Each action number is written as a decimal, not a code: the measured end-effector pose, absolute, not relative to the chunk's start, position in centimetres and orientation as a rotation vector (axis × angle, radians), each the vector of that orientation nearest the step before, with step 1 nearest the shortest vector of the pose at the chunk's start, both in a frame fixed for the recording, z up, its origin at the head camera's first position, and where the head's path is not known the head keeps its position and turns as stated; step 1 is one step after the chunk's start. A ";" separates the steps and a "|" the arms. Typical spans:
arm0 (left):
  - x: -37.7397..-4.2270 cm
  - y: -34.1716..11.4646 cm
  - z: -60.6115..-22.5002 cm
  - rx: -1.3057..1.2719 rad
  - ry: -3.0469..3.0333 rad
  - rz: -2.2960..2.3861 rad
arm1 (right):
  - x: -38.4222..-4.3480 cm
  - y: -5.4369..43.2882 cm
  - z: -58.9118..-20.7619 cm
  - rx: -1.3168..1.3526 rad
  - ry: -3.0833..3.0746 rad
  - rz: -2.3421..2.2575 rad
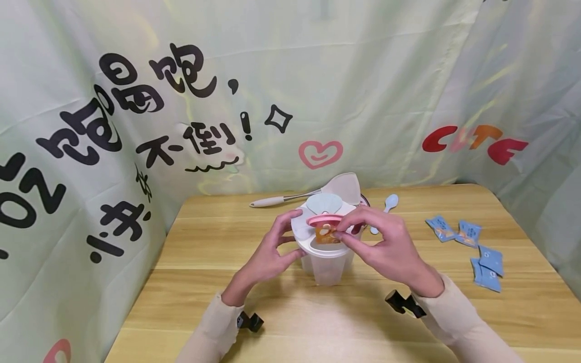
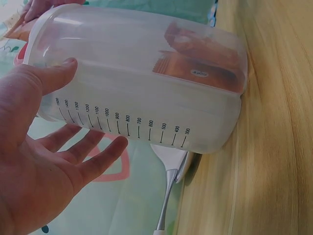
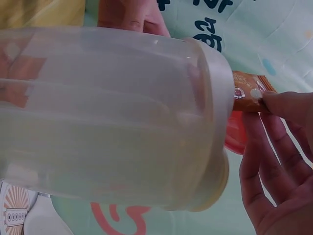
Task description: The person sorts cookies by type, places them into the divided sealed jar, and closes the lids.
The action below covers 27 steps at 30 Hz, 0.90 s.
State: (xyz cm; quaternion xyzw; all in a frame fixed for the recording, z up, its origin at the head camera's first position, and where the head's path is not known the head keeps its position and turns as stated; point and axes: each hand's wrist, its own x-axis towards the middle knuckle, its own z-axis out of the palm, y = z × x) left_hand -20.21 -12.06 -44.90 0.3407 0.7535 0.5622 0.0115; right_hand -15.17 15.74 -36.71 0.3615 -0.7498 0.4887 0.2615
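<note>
On the table stands a clear plastic storage container (image 1: 328,271) with a white lid, whose pink flap (image 1: 320,221) is raised. My left hand (image 1: 272,250) holds its left side near the top, thumb and fingers spread round the wall in the left wrist view. With thumb and fingertips, my right hand (image 1: 388,247) pinches a small orange-brown packet (image 1: 326,235) at the lid's opening. Seen in the right wrist view, the packet (image 3: 249,92) sticks out beyond the rim. Similar orange packets (image 2: 200,73) lie at the bottom of one compartment inside the container.
Behind the container lies a spatula (image 1: 343,185) with a pale handle. A light blue spoon (image 1: 391,201) is partly hidden by my right hand. Several blue packets (image 1: 468,233) lie on the right of the wooden table (image 1: 218,237). A printed curtain (image 1: 372,101) hangs behind.
</note>
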 end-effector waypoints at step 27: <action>-20.2 -12.0 -44.7 1.052 2.341 1.764 | -14.8 17.3 -38.1 0.921 -1.965 1.334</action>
